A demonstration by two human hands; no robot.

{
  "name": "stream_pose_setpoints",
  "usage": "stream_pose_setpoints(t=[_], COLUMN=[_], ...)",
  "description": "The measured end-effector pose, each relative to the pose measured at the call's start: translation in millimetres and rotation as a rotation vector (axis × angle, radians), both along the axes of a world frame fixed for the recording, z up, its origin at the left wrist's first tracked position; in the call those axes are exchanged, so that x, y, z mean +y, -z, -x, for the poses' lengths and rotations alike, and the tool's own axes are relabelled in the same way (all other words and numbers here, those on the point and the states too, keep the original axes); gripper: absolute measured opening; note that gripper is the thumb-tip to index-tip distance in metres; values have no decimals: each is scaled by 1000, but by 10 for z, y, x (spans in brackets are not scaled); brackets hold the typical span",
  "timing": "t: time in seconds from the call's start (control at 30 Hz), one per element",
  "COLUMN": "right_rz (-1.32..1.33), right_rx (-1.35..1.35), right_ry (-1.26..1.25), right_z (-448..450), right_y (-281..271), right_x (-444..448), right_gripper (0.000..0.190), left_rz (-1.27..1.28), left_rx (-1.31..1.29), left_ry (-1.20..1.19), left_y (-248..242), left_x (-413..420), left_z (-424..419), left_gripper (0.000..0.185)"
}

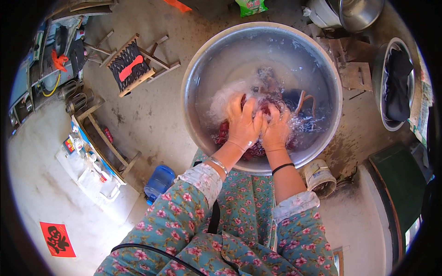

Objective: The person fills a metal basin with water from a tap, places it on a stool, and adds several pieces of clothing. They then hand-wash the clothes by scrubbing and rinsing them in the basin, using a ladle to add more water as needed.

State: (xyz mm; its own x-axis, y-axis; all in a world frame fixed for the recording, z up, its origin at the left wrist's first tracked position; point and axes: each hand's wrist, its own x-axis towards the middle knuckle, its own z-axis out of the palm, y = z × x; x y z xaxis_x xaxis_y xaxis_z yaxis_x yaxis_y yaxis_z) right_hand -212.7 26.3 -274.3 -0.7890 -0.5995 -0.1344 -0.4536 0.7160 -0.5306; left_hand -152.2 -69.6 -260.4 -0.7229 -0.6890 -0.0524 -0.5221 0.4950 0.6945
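Note:
A wide metal basin (214,48) of cloudy, splashing water stands before me. Both hands are in it, side by side with thumbs nearly touching. My left hand (242,120) grips dark red wet cloth (223,130), which shows between its fingers and under the wrist. Bunched in my right hand (276,126) is more of the same red cloth, partly hidden by fingers and splashes. Dark blue fabric (307,119) with a pale brown cord or strap (304,101) lies in the water to the right of my right hand.
At left, a folding stool (119,65) bears a red comb (131,68). A blue water jug (159,181) stands at the basin's lower left, a stained bucket (320,177) at its lower right. Another metal basin (381,103) holds black cloth (399,86). A green bag (251,7) lies beyond.

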Motion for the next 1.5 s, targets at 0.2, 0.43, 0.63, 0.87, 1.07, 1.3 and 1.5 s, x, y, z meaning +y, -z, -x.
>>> stream_pose_setpoints(t=[0.2,0.43,0.63,0.87,1.07,1.3,1.5], right_rz=[-160,-46,68,762,812,814,450], right_rx=[-154,-35,-159,-935,-1325,-1356,-288], right_ry=[7,197,121,658,612,467,144], right_z=[351,481,616,791,792,804,211], right_y=[-7,162,-410,-345,-273,-715,-830], right_x=[-215,-383,-216,278,-105,67,93], right_gripper=[28,35,29,58,61,38,28], left_rz=[263,197,-172,-878,-1266,-1107,-206], left_rx=[-343,-356,-102,-48,17,221,272], left_ry=[182,303,7,-356,-365,18,197], left_y=[66,-25,-105,-18,-242,-637,-805], left_x=[-212,-525,-606,-803,-864,-789,-214], left_z=[270,672,527,81,465,346,-20], left_gripper=[32,26,28,44,48,49,17])
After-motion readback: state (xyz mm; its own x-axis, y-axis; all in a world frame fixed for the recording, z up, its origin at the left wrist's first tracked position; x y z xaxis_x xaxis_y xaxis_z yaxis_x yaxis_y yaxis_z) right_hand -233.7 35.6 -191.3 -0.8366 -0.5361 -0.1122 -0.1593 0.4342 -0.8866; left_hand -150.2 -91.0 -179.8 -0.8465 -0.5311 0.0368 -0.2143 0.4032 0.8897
